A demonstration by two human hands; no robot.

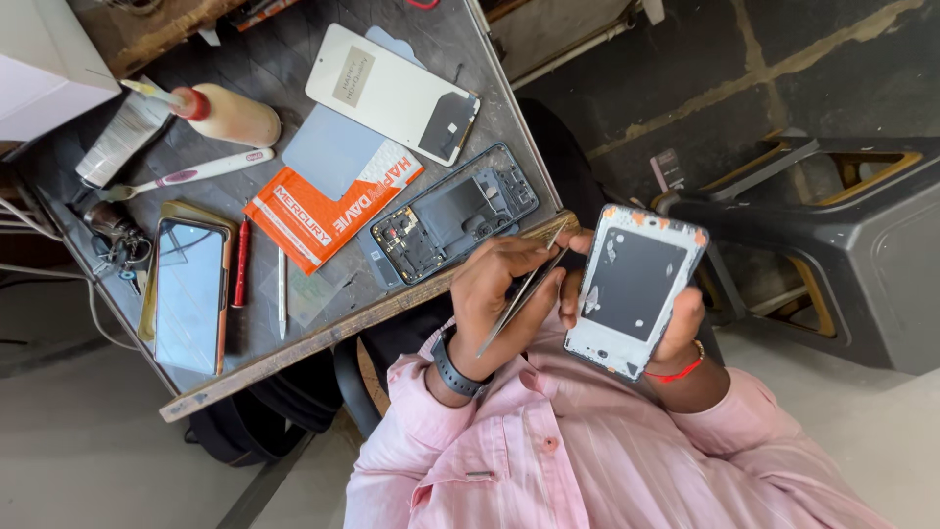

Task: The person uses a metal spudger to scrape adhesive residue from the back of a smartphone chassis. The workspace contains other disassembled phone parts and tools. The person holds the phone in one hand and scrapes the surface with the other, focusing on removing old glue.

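Here, the one true container on the dark worktable (294,323) is a cream squeeze bottle (235,116) with a red collar and a thin nozzle, lying on its side near the far edge; what it holds cannot be seen through its opaque wall. Beside it lies a flattened grey tube (119,137), and just below that a white toothbrush (186,174) with pink trim. The thing in hand is a white phone frame (634,289), held off the table's right end above the person's pink shirt (587,460): its rim is white and scuffed, with orange traces along the top edge, and its middle is a dark panel flecked with pale glue remnants. The right hand (676,328), with a red thread at the wrist, cups this frame from beneath, fingers curled around its lower edge and thumb at its left side. The left hand (504,294), wearing a dark wristband, has its fingers pinched shut on slim metal tweezers (519,299), whose tip points up toward the frame's top left corner. On the table, a dark opened phone body (450,216) shows its circuit parts, touching an orange packet (328,206) with a grey card on it. Above lies a white back panel (392,93). At the left, a phone with a glossy screen (191,294) lies beside a red pen (241,263) and a white pen (282,289).
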